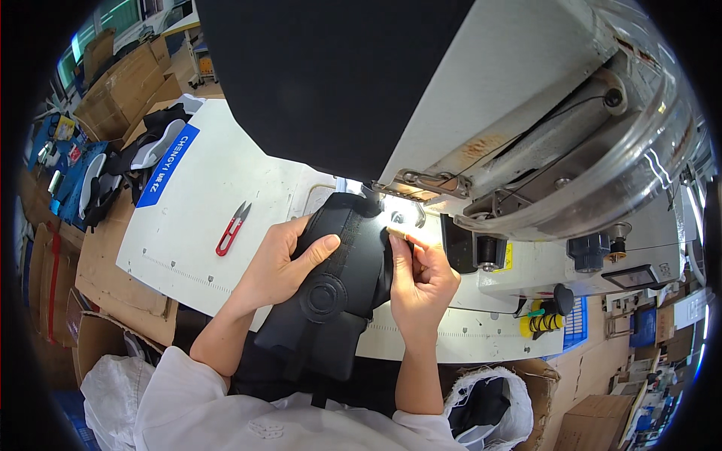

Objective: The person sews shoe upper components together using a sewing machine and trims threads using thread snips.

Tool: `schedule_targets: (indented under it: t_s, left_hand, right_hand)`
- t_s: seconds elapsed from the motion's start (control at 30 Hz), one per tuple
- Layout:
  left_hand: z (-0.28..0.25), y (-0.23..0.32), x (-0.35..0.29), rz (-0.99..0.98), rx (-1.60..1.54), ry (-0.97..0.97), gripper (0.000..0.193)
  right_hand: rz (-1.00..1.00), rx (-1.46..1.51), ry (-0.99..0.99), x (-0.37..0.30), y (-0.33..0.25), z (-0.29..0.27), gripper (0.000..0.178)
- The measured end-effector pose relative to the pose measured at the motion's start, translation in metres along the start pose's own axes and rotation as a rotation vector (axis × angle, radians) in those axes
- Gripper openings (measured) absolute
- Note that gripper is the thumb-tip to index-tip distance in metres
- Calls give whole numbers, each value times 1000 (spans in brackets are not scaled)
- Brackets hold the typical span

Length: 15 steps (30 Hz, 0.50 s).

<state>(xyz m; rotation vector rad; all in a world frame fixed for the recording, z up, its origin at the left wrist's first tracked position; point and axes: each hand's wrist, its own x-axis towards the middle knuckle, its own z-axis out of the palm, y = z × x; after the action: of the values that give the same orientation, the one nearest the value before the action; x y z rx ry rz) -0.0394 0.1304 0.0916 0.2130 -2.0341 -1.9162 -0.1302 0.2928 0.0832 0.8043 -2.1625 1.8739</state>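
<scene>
A black padded piece [307, 319] with a round stitched patch and a seamed strip lies tilted across the table's front edge, its far end under the head of a sewing machine [526, 98]. My left hand [280, 259] is wrapped round its left side, the thumb pressed flat on top. At its right edge, close to the bright lamp spot, my right hand [423, 282] is closed in a pinch. The needle and the far end of the piece are partly hidden by the machine head. Red-handled thread snips [234, 228] lie on the table to the left.
The white sewing table [188, 233] has a ruler marking along its front. Cardboard boxes [124, 86] and black-and-white padded parts [154, 139] sit at the left. A white sack [492, 406] stands below right, and a blue basket [576, 323] hangs by the table's right end.
</scene>
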Motion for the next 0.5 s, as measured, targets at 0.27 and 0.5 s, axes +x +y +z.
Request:
schedule_targets:
  t_s: [0.27, 0.5]
  left_hand:
    - [-2, 1, 4, 7, 26, 12, 32]
    - [-5, 1, 8, 14, 30, 9, 32]
  right_hand:
    - [-31, 47, 8, 6, -6, 5, 16]
    - [26, 55, 48, 10, -6, 11, 16]
